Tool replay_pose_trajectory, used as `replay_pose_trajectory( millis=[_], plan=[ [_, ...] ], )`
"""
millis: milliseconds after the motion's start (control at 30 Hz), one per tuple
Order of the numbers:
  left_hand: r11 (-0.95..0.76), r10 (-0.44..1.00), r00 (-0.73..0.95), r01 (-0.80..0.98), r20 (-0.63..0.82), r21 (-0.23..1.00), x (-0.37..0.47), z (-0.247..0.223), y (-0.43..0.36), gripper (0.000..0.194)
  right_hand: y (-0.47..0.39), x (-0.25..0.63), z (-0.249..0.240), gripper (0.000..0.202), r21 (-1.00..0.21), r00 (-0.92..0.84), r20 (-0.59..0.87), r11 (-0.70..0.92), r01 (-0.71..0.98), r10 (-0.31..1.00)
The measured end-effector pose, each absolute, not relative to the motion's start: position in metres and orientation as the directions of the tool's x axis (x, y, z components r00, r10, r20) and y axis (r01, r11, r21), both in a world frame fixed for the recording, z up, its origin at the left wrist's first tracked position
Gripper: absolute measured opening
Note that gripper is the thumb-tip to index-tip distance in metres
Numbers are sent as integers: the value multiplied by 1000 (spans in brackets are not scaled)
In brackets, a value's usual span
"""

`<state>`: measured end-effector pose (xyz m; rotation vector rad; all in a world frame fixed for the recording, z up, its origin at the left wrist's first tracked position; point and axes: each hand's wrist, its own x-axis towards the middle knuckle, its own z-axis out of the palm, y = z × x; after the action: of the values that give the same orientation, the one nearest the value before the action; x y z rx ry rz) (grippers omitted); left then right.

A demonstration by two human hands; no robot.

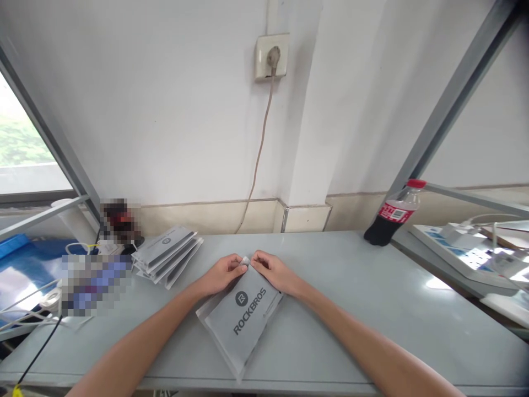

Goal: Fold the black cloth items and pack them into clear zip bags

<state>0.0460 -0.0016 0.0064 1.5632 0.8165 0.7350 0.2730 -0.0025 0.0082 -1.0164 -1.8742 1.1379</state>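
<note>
A grey ROCKBROS bag [243, 322] lies tilted on the grey table [363, 325], its lower corner near the front edge. At its upper corner, my left hand [222, 272] pinches the bag between thumb and fingers. My right hand [273, 271] is closed at the same corner, just right of the left one, with thumb and fingers pressed together on the bag's edge. A small pale tip of the bag shows between the two hands. Several similar grey bags [165, 246] lie in a fanned pile to the left.
A cola bottle [392, 215] with a red cap stands at the back right. White cables [49, 298] and blurred items crowd the left end. A power strip [458, 237] lies beyond the right frame. A plugged cord [261, 143] hangs down the wall.
</note>
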Motion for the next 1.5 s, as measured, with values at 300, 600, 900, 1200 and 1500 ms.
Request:
replay_pose_trajectory(
  millis=[300, 600, 900, 1200, 1500],
  plan=[
    [-4, 813, 581, 94, -51, 996, 42, 4, 2, 47, -4, 273, 8, 45, -900, -445, 176, 326, 288, 878],
    [-169, 867, 497, 226, 36, 959, 48, 10, -5, 46, -13, 271, 12, 43, -901, -547, 126, 326, 287, 828],
    [-217, 855, 514, 231, 71, 949, 49, 8, -4, 42, -10, 269, 10, 47, -941, -555, 73, 241, 238, 829],
    [-173, 830, 557, 218, 23, 961, 48, 15, -7, 46, -6, 265, 6, 40, -938, -474, 180, 296, 182, 862],
    [-171, 802, 597, 218, 7, 961, 45, 20, -7, 46, 0, 270, 11, 35, -934, -418, 215, 311, 175, 883]
  ],
)
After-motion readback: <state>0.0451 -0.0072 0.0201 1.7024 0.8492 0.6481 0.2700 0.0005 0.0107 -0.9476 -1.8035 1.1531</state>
